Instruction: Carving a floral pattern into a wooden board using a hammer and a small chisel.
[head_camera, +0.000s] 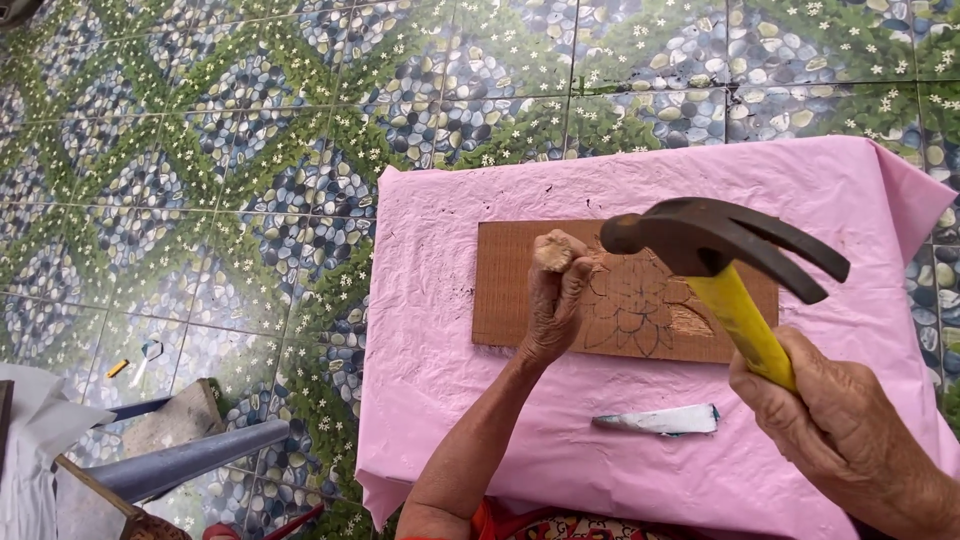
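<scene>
Here, the right hand (830, 410) grips a heavy hammer (720, 240) low on its yellow handle (good leverage), while the left hand (555, 300) clasps a stiff wooden-handled chisel (552, 250) on the board (520, 290).

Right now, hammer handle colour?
Yellow handle, dark head; head view shows it best, in the right hand.

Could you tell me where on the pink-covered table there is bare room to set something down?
The pink cloth-covered table is bare left of the brown wooden board, along the far edge behind it, and at the far right corner. It is crowded near the front: left hand gripping a wooden-handled chisel, right hand raising the yellow-handled claw hammer, paper-wrapped tool between.
</scene>
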